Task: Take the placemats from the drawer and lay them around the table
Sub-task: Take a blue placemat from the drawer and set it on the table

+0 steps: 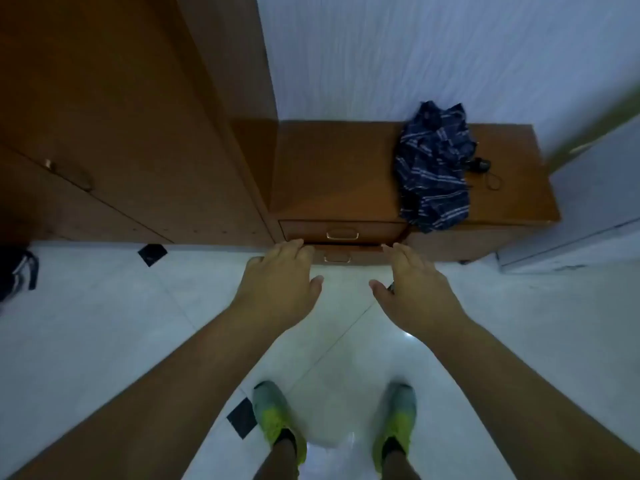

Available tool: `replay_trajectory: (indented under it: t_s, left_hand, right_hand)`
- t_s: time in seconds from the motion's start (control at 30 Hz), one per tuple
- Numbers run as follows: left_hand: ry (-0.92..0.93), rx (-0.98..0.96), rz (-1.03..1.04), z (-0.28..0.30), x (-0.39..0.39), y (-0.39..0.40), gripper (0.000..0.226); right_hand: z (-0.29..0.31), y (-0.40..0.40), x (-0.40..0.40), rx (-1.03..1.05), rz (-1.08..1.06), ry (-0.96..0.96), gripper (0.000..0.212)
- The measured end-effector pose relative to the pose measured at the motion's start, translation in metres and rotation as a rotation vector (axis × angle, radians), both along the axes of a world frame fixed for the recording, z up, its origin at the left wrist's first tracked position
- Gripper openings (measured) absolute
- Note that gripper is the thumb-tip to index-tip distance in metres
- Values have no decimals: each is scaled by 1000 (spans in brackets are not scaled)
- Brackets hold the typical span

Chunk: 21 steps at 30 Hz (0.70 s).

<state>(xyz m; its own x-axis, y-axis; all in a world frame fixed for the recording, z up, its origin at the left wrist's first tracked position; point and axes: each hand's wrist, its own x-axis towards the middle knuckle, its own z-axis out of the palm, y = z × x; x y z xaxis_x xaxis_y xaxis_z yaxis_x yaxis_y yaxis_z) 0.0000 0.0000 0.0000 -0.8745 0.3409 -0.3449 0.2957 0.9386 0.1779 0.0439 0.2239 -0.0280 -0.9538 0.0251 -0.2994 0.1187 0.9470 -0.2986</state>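
Note:
A low wooden cabinet (332, 168) stands against the wall with two drawers in its front. The upper drawer (343, 231) and the lower drawer (349, 255) each carry a metal handle; both look closed. My left hand (280, 275) reaches forward with straight fingers, its tips at the left end of the lower drawer. My right hand (412, 285) is stretched out the same way, fingertips near the drawer's right end. Neither hand holds anything. No placemats are in sight.
A tall wooden wardrobe (121, 116) fills the left. A folded dark striped umbrella (431, 168) lies on the cabinet top. A door (595, 192) stands at the right. My feet in green shoes (277, 420) are on the white tiled floor (104, 323). A dark bag (17, 271) sits far left.

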Motion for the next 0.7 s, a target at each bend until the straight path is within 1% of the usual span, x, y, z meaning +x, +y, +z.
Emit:
replay_trajectory:
  t_s: [0.17,0.3,0.43,0.57,0.7]
  left_hand:
    - [-57,-30,47,-115,-46,5,62]
    - [-68,-38,42,-217,-70,14,66]
    - [-75,-53,15,-308,-86,28,68]
    - [-72,-80,25,-379,-100,32,67]
    - [-114,-119,62,-421,-118,29,74]
  right_hand:
    - [-118,3,-46,-2,38,-85,71]
    - [-218,17,-73,9,32,-143,73]
    - [-299,33,-95,55,54,-208,76]
    - [-362,37,-122,155,133,-203,75]
    - [-399,40,-140,179,118,-197,76]
